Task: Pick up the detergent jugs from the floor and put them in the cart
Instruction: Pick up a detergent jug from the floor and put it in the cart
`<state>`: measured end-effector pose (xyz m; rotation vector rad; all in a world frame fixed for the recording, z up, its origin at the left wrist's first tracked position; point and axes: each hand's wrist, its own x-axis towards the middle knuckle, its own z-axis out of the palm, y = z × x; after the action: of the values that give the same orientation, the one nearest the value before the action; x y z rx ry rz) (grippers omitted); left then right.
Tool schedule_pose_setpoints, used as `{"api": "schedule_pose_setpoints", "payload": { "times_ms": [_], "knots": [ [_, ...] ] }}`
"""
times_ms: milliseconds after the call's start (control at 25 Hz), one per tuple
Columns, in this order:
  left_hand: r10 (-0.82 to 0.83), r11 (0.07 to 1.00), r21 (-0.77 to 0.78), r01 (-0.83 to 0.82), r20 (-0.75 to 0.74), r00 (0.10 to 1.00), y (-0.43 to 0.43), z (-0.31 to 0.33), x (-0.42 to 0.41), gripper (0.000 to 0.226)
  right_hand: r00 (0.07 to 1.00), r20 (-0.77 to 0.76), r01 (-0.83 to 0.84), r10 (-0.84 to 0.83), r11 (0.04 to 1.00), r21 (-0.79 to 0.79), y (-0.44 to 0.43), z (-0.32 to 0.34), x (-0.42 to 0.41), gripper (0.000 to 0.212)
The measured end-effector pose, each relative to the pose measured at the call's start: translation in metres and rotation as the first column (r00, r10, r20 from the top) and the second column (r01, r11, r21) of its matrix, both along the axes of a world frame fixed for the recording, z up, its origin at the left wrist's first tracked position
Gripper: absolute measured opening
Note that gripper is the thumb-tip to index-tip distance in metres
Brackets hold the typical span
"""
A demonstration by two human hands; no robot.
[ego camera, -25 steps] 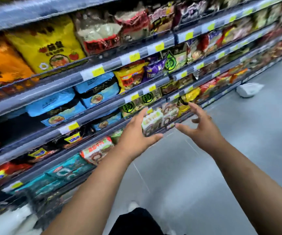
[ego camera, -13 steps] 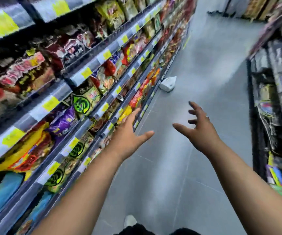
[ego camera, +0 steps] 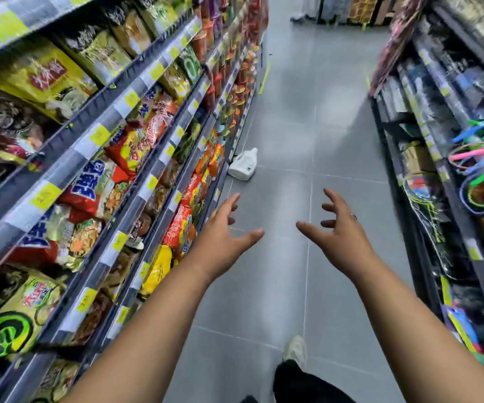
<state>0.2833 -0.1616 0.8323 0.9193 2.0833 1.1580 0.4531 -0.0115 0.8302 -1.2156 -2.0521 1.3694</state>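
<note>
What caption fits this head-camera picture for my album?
An open left hand and right hand reach toward a white plastic detergent jug on the grey tiled floor by snack shelves.

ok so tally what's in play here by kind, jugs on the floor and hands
detergent jug, white: 1
hands, left hand and right hand, both empty with fingers spread: 2
total: 3

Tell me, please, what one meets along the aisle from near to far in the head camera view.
Shoe → left hand and right hand, side by side, both empty → white detergent jug on the floor → shelves at the far end.
</note>
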Motion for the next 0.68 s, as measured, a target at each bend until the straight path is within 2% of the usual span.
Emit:
{"api": "schedule_pose_setpoints", "payload": {
  "times_ms": [120,400,680],
  "knots": [
    [0.090,0.996,0.019,-0.091,0.035,0.995,0.068,0.003,-0.036,0.082,0.998,0.013,-0.063,0.063,0.998,-0.010,0.074,0.000,-0.044,0.083],
    [0.131,0.991,-0.032,-0.130,0.020,0.991,0.192,-0.008,-0.145,0.079,0.982,0.074,-0.173,0.173,0.985,0.001,0.210,-0.011,-0.171,0.083],
    [0.101,0.992,-0.085,-0.097,0.050,0.994,0.324,-0.037,-0.298,0.083,0.975,0.166,-0.153,0.145,0.987,0.039,0.336,-0.029,-0.324,0.084]
  ]
}}
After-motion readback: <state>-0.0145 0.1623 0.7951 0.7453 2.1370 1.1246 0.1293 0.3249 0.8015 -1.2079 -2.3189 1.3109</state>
